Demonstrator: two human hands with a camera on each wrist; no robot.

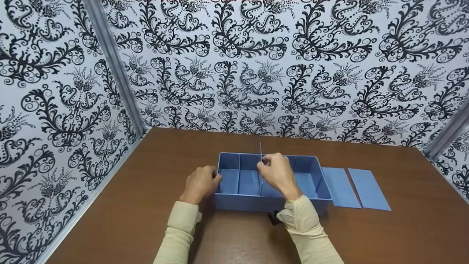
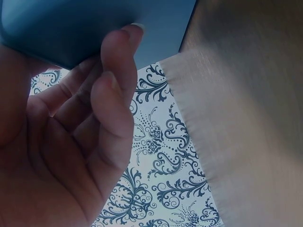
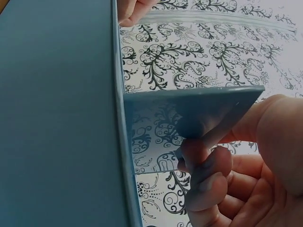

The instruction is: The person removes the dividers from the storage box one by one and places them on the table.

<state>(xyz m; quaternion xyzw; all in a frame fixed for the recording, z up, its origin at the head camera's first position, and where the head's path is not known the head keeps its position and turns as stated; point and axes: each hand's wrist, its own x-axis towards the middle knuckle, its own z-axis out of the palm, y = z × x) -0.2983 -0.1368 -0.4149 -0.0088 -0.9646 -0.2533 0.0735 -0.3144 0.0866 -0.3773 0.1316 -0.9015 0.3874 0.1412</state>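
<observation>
A blue rectangular box [image 1: 245, 202] with dividers across its inside lies on the wooden table. My left hand [image 1: 199, 183] grips the box's left wall, with its fingers curled at the edge; in the left wrist view several fingers [image 2: 116, 56] touch the blue wall. My right hand [image 1: 279, 175] pinches a thin blue divider panel [image 1: 261, 148] between thumb and fingers. That panel stands upright near the middle of the box, its top well above the rim. In the right wrist view, the divider panel [image 3: 161, 111] meets the box's rim [image 3: 120, 94].
Two loose blue panels [image 1: 339, 187] lie flat side by side on the table [image 1: 176, 146], right of the box. Patterned walls [image 1: 256, 73] enclose the table at the back and sides. A small black piece [image 1: 273, 217] shows beside the right cuff.
</observation>
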